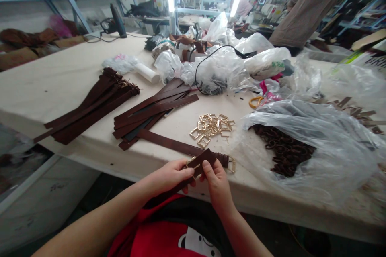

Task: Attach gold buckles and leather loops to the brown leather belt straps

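Note:
Between my hands is a dark brown leather strap [202,161] with a gold buckle [191,162] around it near one end. My left hand [177,174] pinches the strap and buckle, thumb on top. The strap's end is gripped by my right hand [215,176], its thumb pressed on the leather. Just beyond them lies another brown strap [169,141] on the table, with a gold buckle [231,164] at its right end. Loose gold buckles [212,125] form a small pile farther back. The fingers under the strap are partly hidden.
Flat straps [153,110] lie left of the buckles, and a bundle of buckled straps [93,106] is farther left. On the right, a clear plastic bag [331,136] holds dark brown loops [283,148]. Orange-handled scissors [255,102] and plastic bags [217,64] lie behind. A person's leg [304,12] shows across the table.

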Demonstrator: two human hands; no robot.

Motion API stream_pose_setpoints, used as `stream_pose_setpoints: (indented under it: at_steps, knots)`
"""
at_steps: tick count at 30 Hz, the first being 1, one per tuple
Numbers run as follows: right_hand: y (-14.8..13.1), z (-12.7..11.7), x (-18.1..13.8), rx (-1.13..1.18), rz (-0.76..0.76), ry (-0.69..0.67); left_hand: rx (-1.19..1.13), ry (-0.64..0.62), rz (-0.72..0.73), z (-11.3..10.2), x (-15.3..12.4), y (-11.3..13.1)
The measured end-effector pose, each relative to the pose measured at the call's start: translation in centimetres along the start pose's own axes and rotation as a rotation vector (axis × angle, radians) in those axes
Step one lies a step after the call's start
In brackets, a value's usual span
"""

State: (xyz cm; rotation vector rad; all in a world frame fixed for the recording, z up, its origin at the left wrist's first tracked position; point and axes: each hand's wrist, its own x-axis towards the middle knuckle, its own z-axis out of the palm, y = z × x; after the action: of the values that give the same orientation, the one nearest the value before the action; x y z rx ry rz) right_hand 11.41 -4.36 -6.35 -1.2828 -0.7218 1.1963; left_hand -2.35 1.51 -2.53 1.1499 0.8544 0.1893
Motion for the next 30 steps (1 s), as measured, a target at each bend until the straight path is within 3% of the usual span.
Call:
stream_pose_setpoints:
  at_steps: [13,21,23,28,30]
  knots:
    - [0.2,-0.5,-0.4,0.039,0.031,-0.086,0.02,-0.066,0.039,-0.2,-0.5,-0.4]
    - [0.4,-0.3,-0.6,-0.044,-0.075,-0.098,0.006,-0.024,-0.016,0.0,-0.4,-0.5]
    - [0.4,-0.3,-0.8,-0.122,-0.144,-0.061,-0.012,-0.015,-0.016,0.2,-0.3,-0.6]
    - [0.3,-0.6,-1.2,-0.459,-0.55,0.005,0.074,0.055,0.025,1.2,-0.6,-0.4]
    - [0.2,-0.7,-1.1,-0.432,-0.486,-0.029,0.165,0.078,0.043,1.6,-1.1,0.1]
